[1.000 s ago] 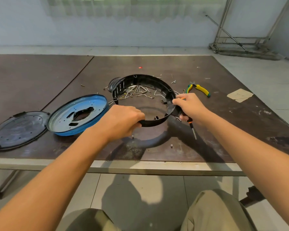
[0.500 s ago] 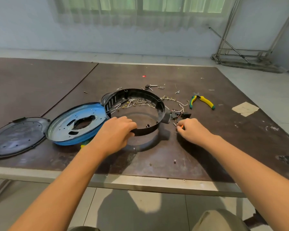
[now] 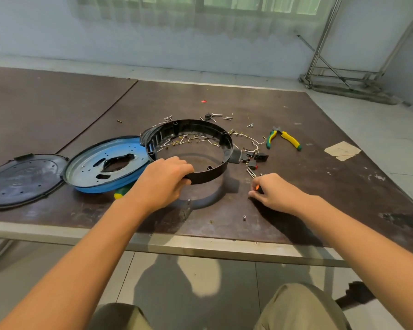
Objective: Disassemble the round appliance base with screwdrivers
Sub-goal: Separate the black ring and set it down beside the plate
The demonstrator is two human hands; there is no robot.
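A black plastic ring (image 3: pixel 208 173), the appliance base's outer wall, stands tilted on the brown table (image 3: pixel 296 186). My left hand (image 3: pixel 163 181) grips its near rim. To its right my right hand (image 3: pixel 271 191) rests on the table and holds a screwdriver (image 3: pixel 254 178) with an orange-marked handle; its metal shaft points away toward small black switch parts (image 3: pixel 258 158). A blue metal plate (image 3: pixel 105 163) leans beside the ring on the left. Farther left lies a black round cover (image 3: pixel 22 179).
Yellow-green pliers (image 3: pixel 284 139) lie at the right rear. Several loose screws and wire clips (image 3: pixel 224 136) are scattered inside and behind the ring. A green-yellow tool handle (image 3: pixel 121 192) pokes out under the blue plate. A paper scrap (image 3: pixel 342 151) lies far right. The table edge (image 3: pixel 200 246) runs near me.
My right hand let go of the ring's right side and came down onto the table with the screwdriver. The ring sank lower, held by my left hand alone.
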